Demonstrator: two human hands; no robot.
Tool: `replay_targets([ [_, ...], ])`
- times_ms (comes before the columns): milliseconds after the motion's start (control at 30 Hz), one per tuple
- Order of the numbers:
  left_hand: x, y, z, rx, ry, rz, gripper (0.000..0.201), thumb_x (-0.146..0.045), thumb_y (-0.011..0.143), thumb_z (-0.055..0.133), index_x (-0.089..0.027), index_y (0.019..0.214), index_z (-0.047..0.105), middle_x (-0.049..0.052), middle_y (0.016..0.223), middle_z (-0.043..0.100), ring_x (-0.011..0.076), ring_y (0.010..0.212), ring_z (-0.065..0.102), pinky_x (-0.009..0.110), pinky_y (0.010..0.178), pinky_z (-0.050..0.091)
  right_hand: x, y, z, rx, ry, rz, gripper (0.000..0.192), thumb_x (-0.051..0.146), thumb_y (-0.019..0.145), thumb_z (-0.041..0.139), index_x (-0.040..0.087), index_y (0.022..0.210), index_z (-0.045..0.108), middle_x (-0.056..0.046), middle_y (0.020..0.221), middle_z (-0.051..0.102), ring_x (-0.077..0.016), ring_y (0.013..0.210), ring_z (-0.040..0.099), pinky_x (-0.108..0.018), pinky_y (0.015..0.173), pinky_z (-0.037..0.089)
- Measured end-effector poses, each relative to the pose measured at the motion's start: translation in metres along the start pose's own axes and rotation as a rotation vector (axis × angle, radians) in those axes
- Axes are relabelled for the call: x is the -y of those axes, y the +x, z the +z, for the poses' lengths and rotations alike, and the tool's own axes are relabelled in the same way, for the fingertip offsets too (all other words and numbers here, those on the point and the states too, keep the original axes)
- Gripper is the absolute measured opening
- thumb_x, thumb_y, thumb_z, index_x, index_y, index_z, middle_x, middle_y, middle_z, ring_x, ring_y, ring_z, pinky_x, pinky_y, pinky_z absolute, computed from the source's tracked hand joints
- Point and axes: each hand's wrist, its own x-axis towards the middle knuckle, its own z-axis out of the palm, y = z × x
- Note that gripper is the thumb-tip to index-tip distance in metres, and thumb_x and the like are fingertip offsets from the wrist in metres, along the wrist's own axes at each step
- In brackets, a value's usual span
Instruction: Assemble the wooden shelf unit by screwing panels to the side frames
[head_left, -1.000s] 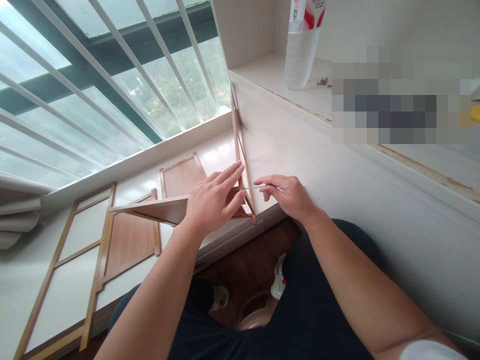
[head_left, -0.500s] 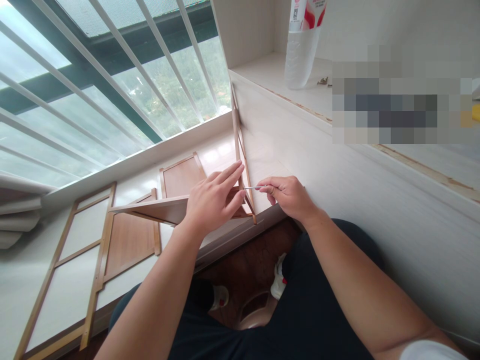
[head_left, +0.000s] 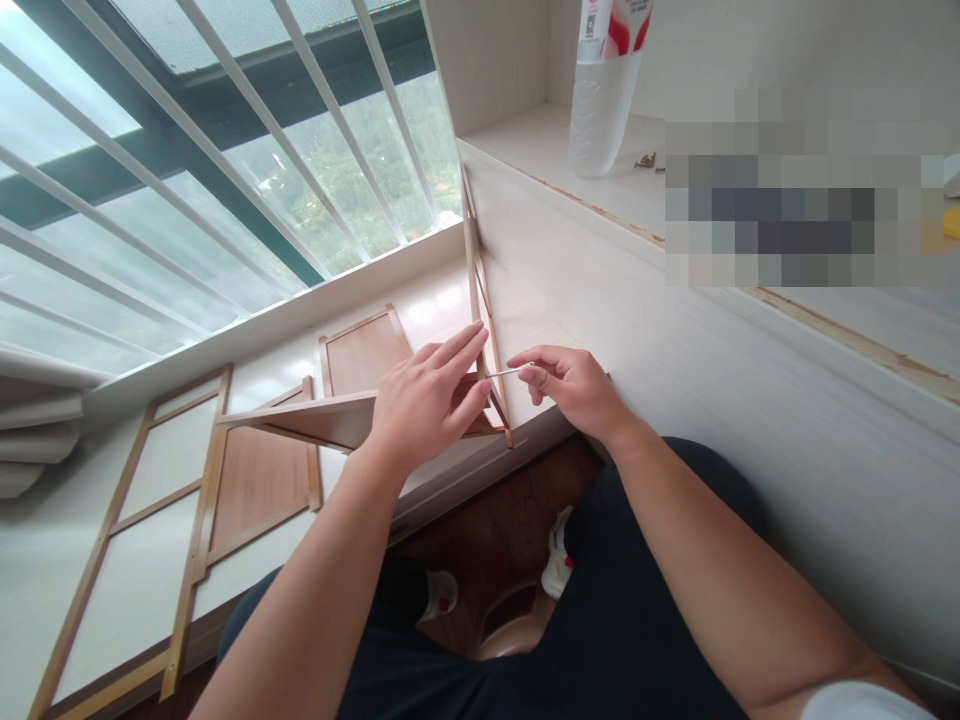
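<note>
My left hand (head_left: pixel 427 395) lies over the edge of a brown wooden shelf board (head_left: pixel 300 415), its fingers stretched out against the upright wooden frame (head_left: pixel 480 300). The thumb is spread apart below them. In my right hand (head_left: pixel 574 390), the thumb and index finger pinch a thin metal rod (head_left: pixel 501 373), perhaps a hex key. The rod's left end meets the frame where it joins the board. What it engages there is too small to make out. The board stands on edge, joined to the frame under my left hand.
Flat on the white sill lie a wooden ladder-like frame (head_left: pixel 120 520), a framed brown panel (head_left: pixel 262 475) and another panel (head_left: pixel 366 352). A water bottle (head_left: pixel 606 110) and small metal pieces (head_left: pixel 645 160) sit on the right ledge. Window bars (head_left: pixel 330 90) rise behind.
My right hand's fingers have shifted on the metal rod, the index finger straightening and the hand tipping slightly upward. My left hand, the board and the frame have stayed in place.
</note>
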Motion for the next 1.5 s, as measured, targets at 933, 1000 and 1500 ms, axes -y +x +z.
replay_targets([
  [933, 0.000, -0.001, 0.001, -0.015, 0.001, 0.008, 0.062, -0.052, 0.104, 0.036, -0.028, 0.161, 0.043, -0.001, 0.164, 0.044, 0.0286, 0.134, 0.058, 0.041, 0.103, 0.053, 0.018, -0.001, 0.022, 0.176, 0.903, 0.438, 0.055, 0.051, 0.085, 0.079, 0.022, 0.061, 0.040, 0.009, 0.054, 0.029, -0.0083, 0.048, 0.033, -0.021, 0.043, 0.031],
  [1000, 0.000, -0.001, 0.001, -0.014, 0.007, 0.009, 0.062, -0.052, 0.104, 0.036, -0.027, 0.160, 0.043, -0.001, 0.164, 0.044, 0.0283, 0.134, 0.059, 0.040, 0.102, 0.053, 0.018, -0.001, 0.022, 0.189, 0.915, 0.428, 0.055, 0.050, 0.087, 0.078, 0.021, 0.061, 0.039, 0.009, 0.055, 0.029, -0.0083, 0.049, 0.032, -0.021, 0.043, 0.031],
  [1500, 0.001, 0.001, 0.001, -0.003, 0.002, 0.009, 0.062, -0.053, 0.104, 0.036, -0.030, 0.161, 0.041, -0.002, 0.165, 0.043, 0.0288, 0.136, 0.057, 0.040, 0.103, 0.052, 0.004, -0.002, 0.005, 0.045, -0.043, -0.089, 0.042, 0.052, 0.104, 0.056, 0.021, 0.076, 0.047, 0.005, 0.067, 0.043, -0.0125, 0.063, 0.041, -0.028, 0.062, 0.034],
])
